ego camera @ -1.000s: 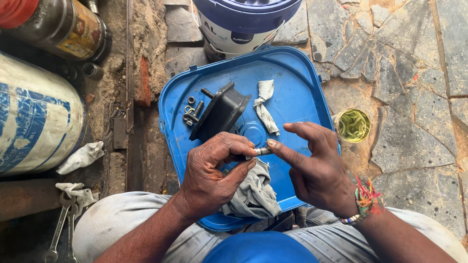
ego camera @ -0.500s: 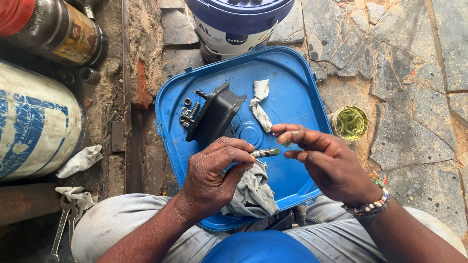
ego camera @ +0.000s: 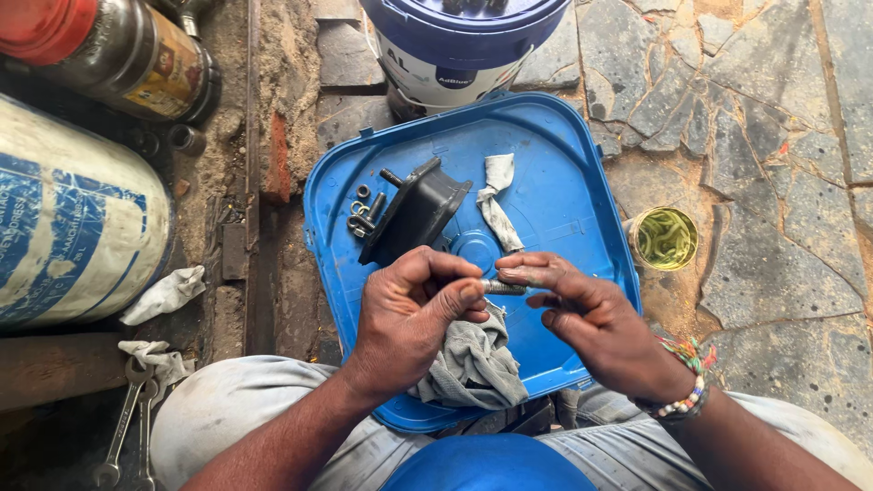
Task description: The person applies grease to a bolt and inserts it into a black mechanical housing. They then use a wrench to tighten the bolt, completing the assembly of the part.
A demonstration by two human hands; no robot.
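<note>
Bolt (ego camera: pixel 503 287) btwn 2 hands' fingertips.

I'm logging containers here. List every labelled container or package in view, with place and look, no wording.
Bucket: top centre, above the lid; round, blue over white, printed band.
Drum: left edge, lying down; white with worn blue print.
Cylinder: top left, lying down; dark metal, red end, yellow-orange label.

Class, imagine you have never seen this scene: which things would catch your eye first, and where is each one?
First the two hands at the centre, left hand and right hand, pinching a small metal bolt between their fingertips. Beneath them lies a big blue lid carrying a black rubber mount and loose bolts. A grey rag hangs under the left hand.
</note>
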